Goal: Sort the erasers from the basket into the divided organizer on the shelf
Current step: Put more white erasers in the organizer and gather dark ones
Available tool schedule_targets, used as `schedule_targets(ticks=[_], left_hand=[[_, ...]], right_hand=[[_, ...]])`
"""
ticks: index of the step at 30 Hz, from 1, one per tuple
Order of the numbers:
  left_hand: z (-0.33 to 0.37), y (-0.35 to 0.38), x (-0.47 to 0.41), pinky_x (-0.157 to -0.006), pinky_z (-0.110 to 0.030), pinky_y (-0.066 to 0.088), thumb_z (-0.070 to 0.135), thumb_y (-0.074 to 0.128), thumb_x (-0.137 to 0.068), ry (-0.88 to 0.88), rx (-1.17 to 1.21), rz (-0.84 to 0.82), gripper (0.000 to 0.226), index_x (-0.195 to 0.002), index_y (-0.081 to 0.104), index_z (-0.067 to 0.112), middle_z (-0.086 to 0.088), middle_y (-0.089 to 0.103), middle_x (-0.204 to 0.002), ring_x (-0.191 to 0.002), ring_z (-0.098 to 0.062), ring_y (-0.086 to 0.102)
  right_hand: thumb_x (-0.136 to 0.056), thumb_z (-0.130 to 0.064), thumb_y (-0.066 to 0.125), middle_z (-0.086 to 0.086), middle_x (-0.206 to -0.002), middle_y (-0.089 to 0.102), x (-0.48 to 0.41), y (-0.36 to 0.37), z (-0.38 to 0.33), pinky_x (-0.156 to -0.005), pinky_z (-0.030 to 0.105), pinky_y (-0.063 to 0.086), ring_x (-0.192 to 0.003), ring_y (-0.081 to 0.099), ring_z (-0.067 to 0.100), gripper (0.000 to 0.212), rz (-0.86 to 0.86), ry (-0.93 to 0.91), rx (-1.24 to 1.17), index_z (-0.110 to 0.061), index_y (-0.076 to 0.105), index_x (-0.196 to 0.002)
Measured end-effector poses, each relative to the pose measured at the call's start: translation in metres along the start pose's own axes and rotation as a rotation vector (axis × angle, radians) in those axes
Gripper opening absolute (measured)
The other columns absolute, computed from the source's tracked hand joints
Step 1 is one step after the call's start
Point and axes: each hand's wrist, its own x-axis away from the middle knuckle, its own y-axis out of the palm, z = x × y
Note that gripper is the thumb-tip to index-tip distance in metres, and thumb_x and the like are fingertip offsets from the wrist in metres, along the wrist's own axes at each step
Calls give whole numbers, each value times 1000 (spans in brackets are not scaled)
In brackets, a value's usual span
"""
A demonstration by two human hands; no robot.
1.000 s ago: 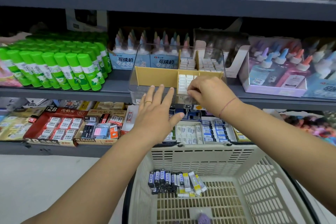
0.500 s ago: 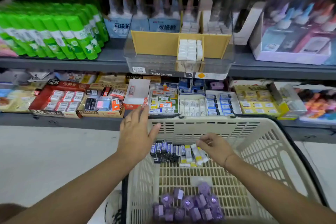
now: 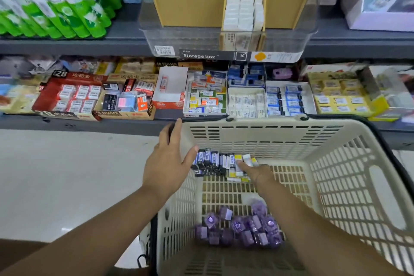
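A cream slotted basket (image 3: 349, 163) stands in front of the shelves. At its far wall lie blue-sleeved erasers (image 3: 209, 159) and yellow-and-white erasers (image 3: 238, 176); several purple erasers (image 3: 242, 228) are heaped at its near end. My right hand (image 3: 253, 170) reaches down inside, fingertips on the yellow-and-white erasers; whether it grips one I cannot tell. My left hand (image 3: 167, 161) hovers open over the basket's left rim. On the shelf above sits the clear divided organizer (image 3: 186, 36) with tan dividers; its middle compartment holds white erasers (image 3: 243, 12).
Green glue sticks (image 3: 51, 2) fill the upper shelf at left, boxed glue bottles stand behind the organizer, and a lilac box (image 3: 380, 0) is at right. The lower shelf (image 3: 89, 124) holds several eraser display boxes. Pale floor (image 3: 67, 181) lies left of the basket.
My right hand left the organizer's middle compartment and came down into the basket onto the yellow-and-white erasers. My left hand dropped to the basket's left rim. The view tilted downward.
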Motion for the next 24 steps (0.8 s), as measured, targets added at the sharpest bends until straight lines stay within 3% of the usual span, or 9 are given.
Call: schedule_targets(ticks=[4,7,11,15,24], left_hand=[[-3,1,-1,-83,-35,50,56,36,-94,-2,7,10,73,-152,1,31,4,16,-154,-116,-24,55],[-3,2,-1,-80,-35,51,56,37,-94,5,20,10,73,-152,2,31,3,18,-154,-109,-24,58],[-3,2,-1,-81,-35,49,55,38,-94,4,17,7,73,-152,2,31,2,18,-154,-111,-24,58],[-3,2,0,-80,-34,49,57,36,-93,2,8,8,73,-152,2,32,3,18,-154,-109,-24,58],[0,1,0,-81,-34,49,56,37,-94,-1,-19,9,73,-152,1,31,1,18,-155,-113,-25,56]], right_hand=[[-62,-61,77,18,-143,43,-5,2,0,-101,43,42,-126,45,35,107,-61,20,-47,1,37,-140],[-73,-69,63,18,-150,28,-1,5,-3,-104,42,38,-133,34,35,108,-17,30,76,1,23,-145],[-73,-56,72,22,-146,33,-1,7,-5,-103,46,39,-129,40,37,106,-36,13,-49,4,20,-142],[-80,-40,73,19,-152,29,-1,2,-8,-108,42,31,-138,32,35,92,-186,-12,-84,6,25,-144],[-77,-35,77,19,-150,33,3,2,-8,-107,42,33,-136,35,35,92,-181,-10,-99,4,28,-144]])
